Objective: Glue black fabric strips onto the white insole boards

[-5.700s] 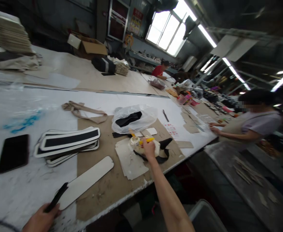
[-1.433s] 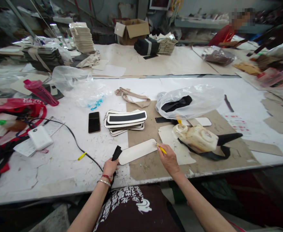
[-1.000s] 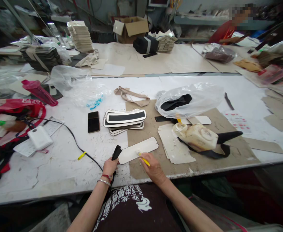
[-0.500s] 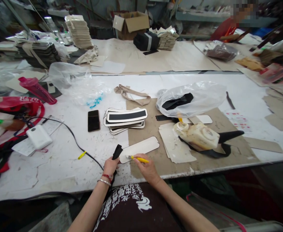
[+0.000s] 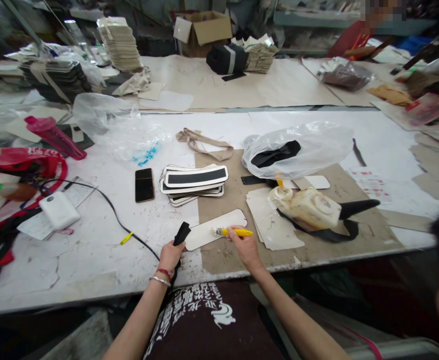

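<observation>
A long white worktable (image 5: 92, 260) fills a cluttered workshop, with a brown board (image 5: 238, 255) laid across its near edge. The left hand (image 5: 170, 256) is closed around a black strip (image 5: 181, 235) at the table edge, the strip's top touching the left end of a white panel (image 5: 215, 229). The right hand (image 5: 246, 246), just right of the left, is clamped on a yellow brush (image 5: 231, 232) lying sideways, its bristle end resting on the panel. The panel lies slantwise between and just beyond both hands, half on the board. Right of the right hand sit a stack of papers (image 5: 272, 225) and, past it, a smeared glue jug (image 5: 309, 207) on a black strap (image 5: 350, 215). Beyond the left hand lie a phone (image 5: 143, 185) and a pile of black-striped panels (image 5: 194, 179). Farther off, beyond the right hand, a plastic bag (image 5: 305, 147) holds black pieces. Well left of the left hand are a power bank (image 5: 59, 210) and a pink bottle (image 5: 54, 137).
</observation>
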A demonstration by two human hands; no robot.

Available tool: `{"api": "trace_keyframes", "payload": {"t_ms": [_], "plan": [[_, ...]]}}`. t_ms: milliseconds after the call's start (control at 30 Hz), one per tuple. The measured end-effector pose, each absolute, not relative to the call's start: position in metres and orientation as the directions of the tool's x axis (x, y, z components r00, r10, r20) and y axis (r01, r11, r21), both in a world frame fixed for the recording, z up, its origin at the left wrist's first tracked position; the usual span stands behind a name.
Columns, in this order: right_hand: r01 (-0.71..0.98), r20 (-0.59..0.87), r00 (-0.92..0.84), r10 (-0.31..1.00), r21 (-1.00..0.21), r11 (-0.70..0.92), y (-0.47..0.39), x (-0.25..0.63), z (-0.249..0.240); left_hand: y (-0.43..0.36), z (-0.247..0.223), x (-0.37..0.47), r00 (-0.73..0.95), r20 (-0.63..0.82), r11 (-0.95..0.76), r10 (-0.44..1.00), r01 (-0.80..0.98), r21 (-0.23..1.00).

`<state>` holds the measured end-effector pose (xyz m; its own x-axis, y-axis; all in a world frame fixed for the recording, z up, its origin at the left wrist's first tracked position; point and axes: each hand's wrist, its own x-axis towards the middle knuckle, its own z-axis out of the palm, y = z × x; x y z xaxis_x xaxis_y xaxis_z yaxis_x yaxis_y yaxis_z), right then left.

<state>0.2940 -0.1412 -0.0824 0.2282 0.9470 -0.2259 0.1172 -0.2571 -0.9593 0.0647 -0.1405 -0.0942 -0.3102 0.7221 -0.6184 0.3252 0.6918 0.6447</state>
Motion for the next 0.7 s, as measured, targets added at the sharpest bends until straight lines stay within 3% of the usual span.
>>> {"api": "trace_keyframes", "payload": {"t_ms": [133,400,700], "plan": [[0.256,-0.151,0.215,0.965,-0.945,-0.205,-0.141,0.298,-0.085,-0.14,-0.096,0.066,-0.325,-0.599,0.682,0.732,0.341,0.647],[0.643,0.222,0.233,0.947,-0.765,0.022,-0.134,0.336,-0.068,-0.14,-0.095,0.066,-0.338,-0.605,0.693,0.721,0.338,0.637],[0.754,0.373,0.131,0.918,-0.639,0.152,-0.134,0.35,-0.051,-0.14,-0.091,0.066,-0.312,-0.596,0.672,0.74,0.371,0.64]]}}
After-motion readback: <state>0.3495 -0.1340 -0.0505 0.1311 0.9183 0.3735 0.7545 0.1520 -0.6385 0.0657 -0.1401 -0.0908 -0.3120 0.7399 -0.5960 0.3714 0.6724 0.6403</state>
